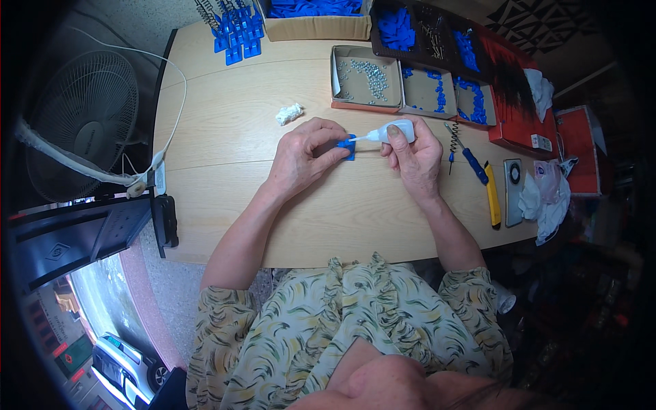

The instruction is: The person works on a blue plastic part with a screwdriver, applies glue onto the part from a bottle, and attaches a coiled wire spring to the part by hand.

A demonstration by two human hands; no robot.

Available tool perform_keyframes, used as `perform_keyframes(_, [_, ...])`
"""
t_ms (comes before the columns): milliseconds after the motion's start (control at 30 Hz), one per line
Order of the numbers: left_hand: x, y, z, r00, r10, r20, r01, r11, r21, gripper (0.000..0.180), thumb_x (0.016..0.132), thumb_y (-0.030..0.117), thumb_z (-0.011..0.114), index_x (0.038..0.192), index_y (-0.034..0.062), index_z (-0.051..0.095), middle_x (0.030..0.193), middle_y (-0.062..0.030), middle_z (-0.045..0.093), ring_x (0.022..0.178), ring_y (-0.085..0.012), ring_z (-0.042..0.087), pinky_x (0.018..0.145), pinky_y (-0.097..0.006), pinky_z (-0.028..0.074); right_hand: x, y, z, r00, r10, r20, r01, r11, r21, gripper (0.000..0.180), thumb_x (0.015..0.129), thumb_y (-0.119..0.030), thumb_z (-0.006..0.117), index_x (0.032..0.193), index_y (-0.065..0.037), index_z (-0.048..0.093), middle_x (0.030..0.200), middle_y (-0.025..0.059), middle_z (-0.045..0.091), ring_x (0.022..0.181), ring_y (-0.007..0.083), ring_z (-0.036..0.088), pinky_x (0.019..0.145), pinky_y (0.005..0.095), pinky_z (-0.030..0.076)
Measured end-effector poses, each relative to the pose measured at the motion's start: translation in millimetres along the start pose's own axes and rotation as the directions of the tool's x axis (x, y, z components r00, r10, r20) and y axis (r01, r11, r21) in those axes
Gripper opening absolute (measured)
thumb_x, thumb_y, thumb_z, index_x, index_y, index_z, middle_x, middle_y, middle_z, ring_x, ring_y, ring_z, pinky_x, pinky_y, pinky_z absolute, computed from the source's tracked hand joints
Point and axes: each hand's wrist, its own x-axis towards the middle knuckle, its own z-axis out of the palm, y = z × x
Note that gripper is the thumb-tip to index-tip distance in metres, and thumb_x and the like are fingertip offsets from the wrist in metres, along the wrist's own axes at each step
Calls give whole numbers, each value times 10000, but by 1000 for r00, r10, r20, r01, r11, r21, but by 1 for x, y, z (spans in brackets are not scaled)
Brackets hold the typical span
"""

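Observation:
At the middle of the table, my left hand [305, 156] pinches a small blue plastic piece [349, 147] between thumb and fingers. My right hand [415, 155] is closed round a small white squeeze bottle [402, 130], which lies tilted almost level. Its thin nozzle points left and its tip is at the blue piece; whether it touches cannot be made out. A crumpled white tissue [290, 113] lies just beyond my left hand. To the right of my right hand lie a black coil spring [454, 139] and a blue-handled screwdriver [474, 165].
Shallow boxes hold silvery beads [372, 76] and small blue parts [435, 92] at the back right. Assembled blue pieces with springs [236, 34] stand back left. A yellow cutter [492, 197], a grey phone [513, 190] and plastic wrapping lie right. A fan [89, 126] stands left.

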Motion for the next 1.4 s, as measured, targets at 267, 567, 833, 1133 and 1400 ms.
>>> perform_keyframes(267, [0,-2,2,1000,9,-5,-9,1000,2,217,850,115,792,1058,59,765,1065,-59,723,903,-160,700,752,-288,576,0,1,-1,1000,13,17,-13,1000,-15,261,1009,-245,655,1071,-6,573,755,26,633,608,36,552,498,187,423])
perform_keyframes(567, [0,-1,1,1000,26,-16,-26,1000,-6,218,850,113,791,1060,62,766,1069,-58,719,877,-152,696,727,-279,574,-3,4,0,998,-60,14,61,996,-61,243,1001,-197,665,1105,3,577,799,23,648,649,36,574,534,190,454])
perform_keyframes(833, [0,-1,1,1000,-5,2,5,1000,-10,212,855,120,787,1060,72,767,1069,-43,715,872,-149,692,730,-290,574,-3,5,-1,999,-38,-11,38,999,-39,242,1004,-207,660,1105,-3,577,790,26,648,641,34,572,527,189,447])
perform_keyframes(1133, [0,-3,2,1000,-5,1,5,1000,-8,209,855,125,788,1057,75,768,1067,-40,715,864,-143,687,717,-286,567,-3,3,0,999,-54,5,54,996,-77,252,998,-204,669,1108,0,573,846,28,657,694,43,610,547,190,471])
perform_keyframes(1400, [1,-5,3,1000,13,-11,-13,1000,-4,209,854,131,791,1055,77,769,1061,-44,715,860,-141,683,713,-283,565,-4,4,0,997,-75,13,76,994,-81,244,991,-177,677,1120,0,569,904,29,661,732,43,621,560,191,480])
